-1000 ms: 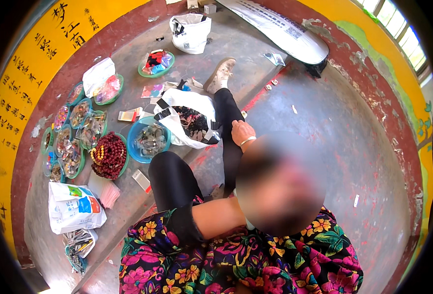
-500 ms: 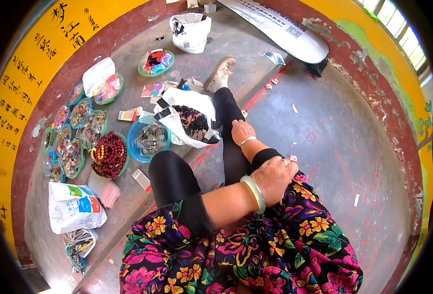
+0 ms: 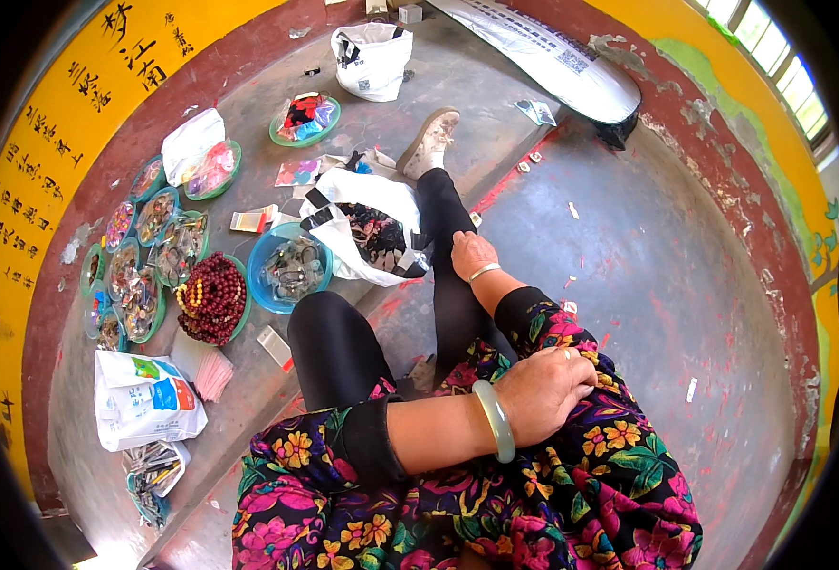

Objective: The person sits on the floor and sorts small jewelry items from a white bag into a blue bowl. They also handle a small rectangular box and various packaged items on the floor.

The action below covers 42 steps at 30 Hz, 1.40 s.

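Observation:
My left hand [image 3: 545,394], with a pale green bangle [image 3: 495,422] at its wrist, reaches across my body. Its fingers are curled on the flowered sleeve [image 3: 557,332] of my right arm, below the elbow cuff. My right hand [image 3: 474,255] rests on the black-trousered right leg [image 3: 446,214], fingers bent over it, their tips hidden. A thin silver bracelet [image 3: 484,271] circles that wrist. Beside this leg stands an open white bag [image 3: 339,237] with dark flowered cloth inside. The flowered garment [image 3: 476,508] spreads over my lap.
To the left, a blue basin [image 3: 253,285] holds small packets; dark red bead strings [image 3: 212,299] fill a green bowl beside several bowls of trinkets. A white plastic bag [image 3: 120,408] sits nearer. Farther off are another white bag [image 3: 374,62] and a long white board [image 3: 552,57].
My left hand has slid down the right arm toward the shoulder, uncovering flowered sleeve between it and the black cuff. My right hand stays on the leg.

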Available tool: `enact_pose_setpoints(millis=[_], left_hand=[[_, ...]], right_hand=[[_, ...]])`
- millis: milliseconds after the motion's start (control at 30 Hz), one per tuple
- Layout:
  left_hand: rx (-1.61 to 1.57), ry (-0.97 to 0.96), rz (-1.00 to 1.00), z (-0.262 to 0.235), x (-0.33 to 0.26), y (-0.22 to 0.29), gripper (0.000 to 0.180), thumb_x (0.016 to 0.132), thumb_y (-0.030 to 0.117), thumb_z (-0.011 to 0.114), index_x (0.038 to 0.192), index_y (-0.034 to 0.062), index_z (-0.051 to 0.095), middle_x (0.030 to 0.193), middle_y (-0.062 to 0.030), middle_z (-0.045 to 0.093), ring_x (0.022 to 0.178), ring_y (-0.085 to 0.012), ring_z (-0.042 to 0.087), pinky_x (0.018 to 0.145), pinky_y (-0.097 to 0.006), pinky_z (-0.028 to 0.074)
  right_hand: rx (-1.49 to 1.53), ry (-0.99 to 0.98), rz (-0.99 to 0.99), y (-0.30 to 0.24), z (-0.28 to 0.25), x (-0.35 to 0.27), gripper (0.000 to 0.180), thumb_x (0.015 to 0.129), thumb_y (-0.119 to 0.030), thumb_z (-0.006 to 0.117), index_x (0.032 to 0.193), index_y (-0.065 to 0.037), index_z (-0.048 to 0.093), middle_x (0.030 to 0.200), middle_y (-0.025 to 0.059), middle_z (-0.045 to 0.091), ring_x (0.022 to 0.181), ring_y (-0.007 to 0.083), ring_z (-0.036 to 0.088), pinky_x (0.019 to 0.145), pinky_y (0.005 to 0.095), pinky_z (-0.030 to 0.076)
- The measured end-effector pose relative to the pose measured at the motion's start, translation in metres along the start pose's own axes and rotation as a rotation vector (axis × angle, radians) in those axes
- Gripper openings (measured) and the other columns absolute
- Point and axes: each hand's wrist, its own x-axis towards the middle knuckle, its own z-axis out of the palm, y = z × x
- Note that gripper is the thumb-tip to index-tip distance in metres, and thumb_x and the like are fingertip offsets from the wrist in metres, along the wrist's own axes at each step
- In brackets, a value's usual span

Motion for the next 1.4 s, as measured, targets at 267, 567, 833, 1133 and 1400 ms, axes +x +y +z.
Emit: enact_pose_setpoints(millis=[267,567,833,1133,1400], left_hand=[[-0.393,-0.17,-0.249,-0.014,-0.004,0.02,0.013,0.083,0.008,0.05,0.089,-0.0024,0.054,0.079,-0.0112,0.058,0.072,-0.0164,0.054,0.067,-0.027,0.043],[-0.546,-0.262,-0.173,-0.034,0.0,0.024,0.014,0.083,0.011,0.055,0.091,-0.001,0.056,0.08,-0.0049,0.057,0.073,-0.0118,0.052,0.068,-0.025,0.043],[-0.207,-0.087,-0.078,-0.008,0.015,-0.003,0.015,0.076,0.011,0.06,0.082,0.0019,0.05,0.078,-0.01,0.051,0.072,-0.0239,0.049,0.066,-0.031,0.039],[0.447,0.204,0.238,-0.001,0.02,-0.033,0.016,0.072,0.005,0.058,0.08,0.0028,0.045,0.074,-0.0126,0.05,0.074,-0.0307,0.049,0.069,-0.038,0.04],[0.104,0.054,0.149,-0.02,0.016,0.007,0.023,0.076,0.021,0.061,0.083,0.0007,0.052,0.084,-0.0126,0.055,0.081,-0.0306,0.051,0.072,-0.036,0.041]], right_hand=[[0.005,0.04,-0.036,0.005,0.004,0.0,0.016,0.081,-0.017,0.045,0.084,-0.004,0.053,0.086,0.0166,0.057,0.086,0.0336,0.056,0.074,0.0408,0.044],[0.002,0.036,-0.031,0.006,0.007,0.002,0.016,0.08,-0.016,0.044,0.084,-0.004,0.054,0.086,0.0169,0.057,0.086,0.0335,0.056,0.075,0.041,0.044],[-0.003,0.018,-0.021,0.0,0.001,-0.001,0.017,0.08,-0.015,0.044,0.086,-0.003,0.055,0.088,0.0173,0.057,0.088,0.0333,0.055,0.076,0.0405,0.044],[-0.01,0.012,-0.006,-0.001,0.001,0.0,0.016,0.08,-0.014,0.044,0.087,-0.004,0.055,0.089,0.0165,0.057,0.089,0.033,0.055,0.077,0.0404,0.044],[-0.009,-0.003,0.013,0.003,0.0,0.0,0.017,0.081,-0.015,0.044,0.087,-0.004,0.055,0.089,0.0166,0.057,0.088,0.0335,0.056,0.076,0.0403,0.045]])
